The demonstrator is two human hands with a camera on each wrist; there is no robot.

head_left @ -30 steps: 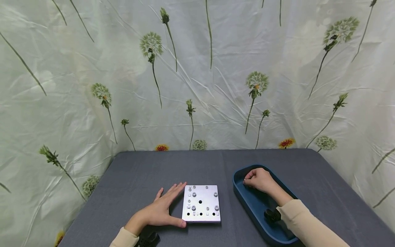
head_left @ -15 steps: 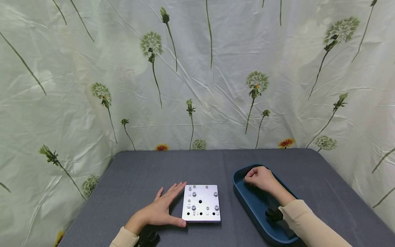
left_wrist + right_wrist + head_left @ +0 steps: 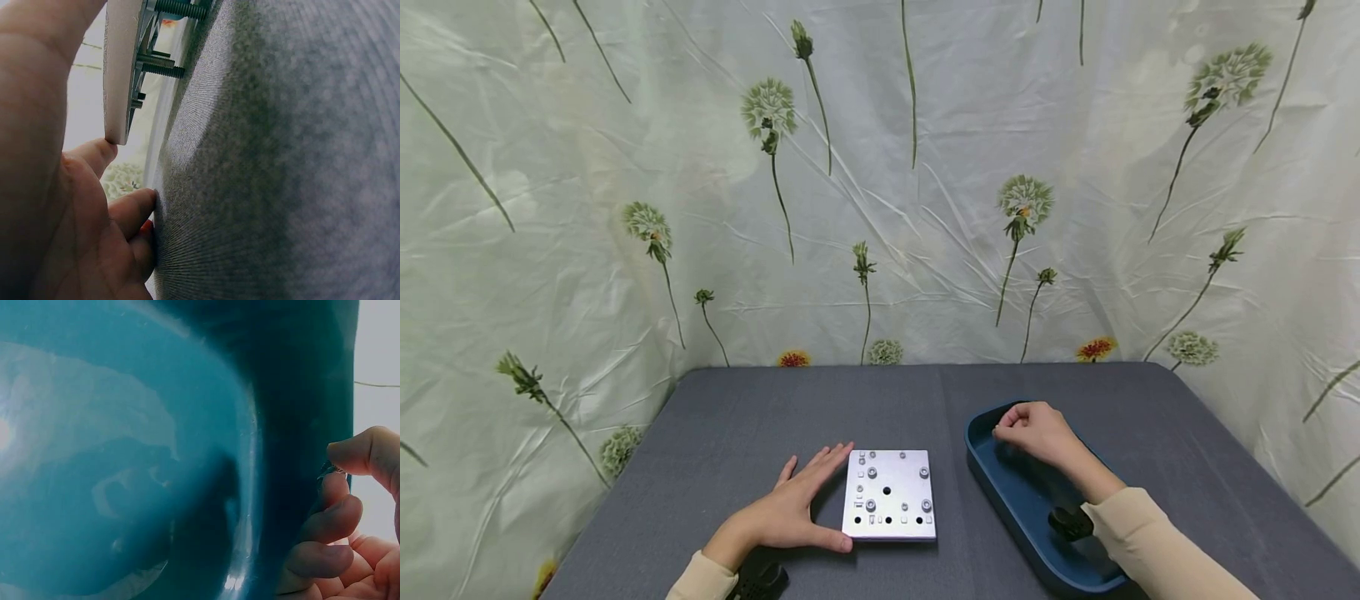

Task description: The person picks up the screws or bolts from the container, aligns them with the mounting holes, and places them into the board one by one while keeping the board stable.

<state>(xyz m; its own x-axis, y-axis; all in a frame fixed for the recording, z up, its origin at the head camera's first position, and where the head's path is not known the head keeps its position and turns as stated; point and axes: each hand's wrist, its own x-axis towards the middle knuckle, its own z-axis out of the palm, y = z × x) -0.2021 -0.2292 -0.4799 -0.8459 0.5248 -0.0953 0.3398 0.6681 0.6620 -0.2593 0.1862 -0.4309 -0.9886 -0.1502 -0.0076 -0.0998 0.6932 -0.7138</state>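
A square silver metal plate (image 3: 887, 492) with holes and several small fittings on top lies at the table's middle. My left hand (image 3: 790, 508) spreads along its left side, thumb near the front corner, index fingertip at the back corner. In the left wrist view, threaded screws (image 3: 164, 67) stick out from the plate's underside, and the index fingertip (image 3: 107, 149) meets its edge. My right hand (image 3: 1037, 433) is over the far end of a blue tray (image 3: 1000, 492). Its thumb and finger pinch a small metal piece (image 3: 326, 467), mostly covered by the fingertips.
A dark grey cloth covers the table (image 3: 820, 400). Behind it hangs a pale curtain (image 3: 925, 208) printed with flowers. The tray's raised wall (image 3: 1000, 521) stands between the plate and my right forearm. Black wrist cameras sit under both wrists.
My right hand has risen a little and shifted slightly right over the tray, still pinching. The left hand and the plate have stayed where they were.
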